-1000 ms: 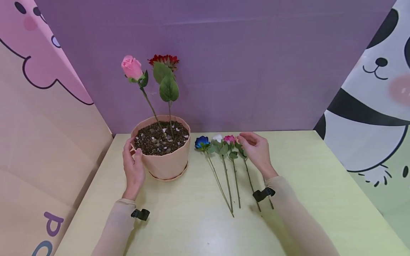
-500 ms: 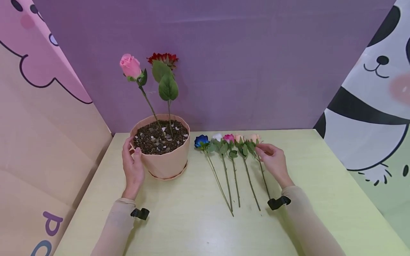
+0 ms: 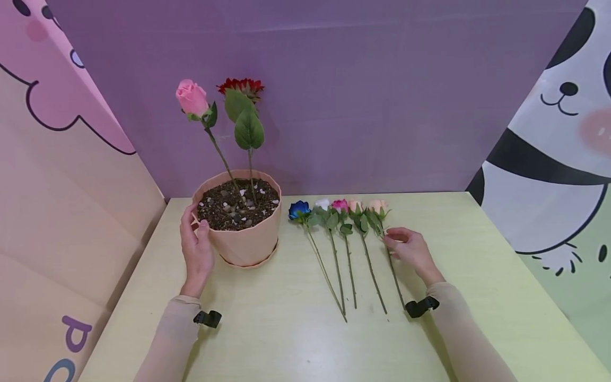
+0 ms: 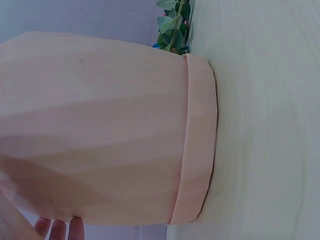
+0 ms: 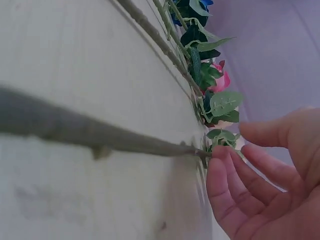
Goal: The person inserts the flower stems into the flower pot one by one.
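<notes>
My left hand (image 3: 197,254) holds the side of a pink flowerpot (image 3: 245,248), its thumb in front and its fingers round the left wall. In the left wrist view, fingertips (image 4: 76,227) show at the edge of the pot wall (image 4: 100,125). Dark soil in the pot bears an upright red flower (image 3: 242,87) and a leaning pink rose (image 3: 192,98). My right hand (image 3: 410,249) is at the stem of the rightmost peach rose (image 3: 378,206), which lies on the table. In the right wrist view, fingertips touch this stem (image 5: 145,145), and the thumb (image 5: 260,134) stands apart from them.
Beside the peach rose lie a blue flower (image 3: 299,209), a white flower (image 3: 322,203), a magenta flower (image 3: 339,205) and another peach rose (image 3: 355,206), their stems towards me. A purple backdrop (image 3: 358,106) rises behind the pale table (image 3: 267,329).
My right hand has moved right and towards me, from the flower heads to the rightmost rose's stem. My left hand has stayed at the pot.
</notes>
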A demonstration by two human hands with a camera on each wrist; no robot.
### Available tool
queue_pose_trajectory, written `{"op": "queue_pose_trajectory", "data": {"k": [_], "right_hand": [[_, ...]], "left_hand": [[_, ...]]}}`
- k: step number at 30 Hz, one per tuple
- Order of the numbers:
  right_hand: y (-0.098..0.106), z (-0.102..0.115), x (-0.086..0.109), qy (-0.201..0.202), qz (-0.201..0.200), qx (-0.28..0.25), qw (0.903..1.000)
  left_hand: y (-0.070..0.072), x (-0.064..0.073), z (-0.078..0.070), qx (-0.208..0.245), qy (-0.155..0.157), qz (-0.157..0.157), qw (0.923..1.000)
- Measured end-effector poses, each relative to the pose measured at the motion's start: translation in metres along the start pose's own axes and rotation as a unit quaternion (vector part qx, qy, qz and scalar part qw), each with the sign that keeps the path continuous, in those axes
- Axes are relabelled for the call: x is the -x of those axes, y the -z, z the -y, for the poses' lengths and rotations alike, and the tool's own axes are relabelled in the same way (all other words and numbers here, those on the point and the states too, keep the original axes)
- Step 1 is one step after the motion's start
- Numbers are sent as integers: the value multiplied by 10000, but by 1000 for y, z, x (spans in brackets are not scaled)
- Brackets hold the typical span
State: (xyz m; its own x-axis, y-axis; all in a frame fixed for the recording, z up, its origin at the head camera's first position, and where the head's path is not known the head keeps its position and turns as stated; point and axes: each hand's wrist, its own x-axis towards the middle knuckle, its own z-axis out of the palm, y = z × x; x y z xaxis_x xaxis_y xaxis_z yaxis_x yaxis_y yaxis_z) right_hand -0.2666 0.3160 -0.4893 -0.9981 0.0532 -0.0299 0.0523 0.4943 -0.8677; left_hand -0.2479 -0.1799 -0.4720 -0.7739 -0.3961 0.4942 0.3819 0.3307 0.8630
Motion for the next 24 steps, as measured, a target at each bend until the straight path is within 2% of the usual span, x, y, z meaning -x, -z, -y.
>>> {"op": "queue_pose_trajectory", "data": {"k": [7,12,24], "right_hand": [[-1,-3,-3,-91,-47,-9,9999],[0,-5,-4,-303,82,126,9994],[2,-6,-7,-371,310,171,9987]], "left_hand": [[0,0,-2,-4,109,36,9999],[1,0,-3,3,136,52,9999],[1,0,-2,22,120,54,9999]]}}
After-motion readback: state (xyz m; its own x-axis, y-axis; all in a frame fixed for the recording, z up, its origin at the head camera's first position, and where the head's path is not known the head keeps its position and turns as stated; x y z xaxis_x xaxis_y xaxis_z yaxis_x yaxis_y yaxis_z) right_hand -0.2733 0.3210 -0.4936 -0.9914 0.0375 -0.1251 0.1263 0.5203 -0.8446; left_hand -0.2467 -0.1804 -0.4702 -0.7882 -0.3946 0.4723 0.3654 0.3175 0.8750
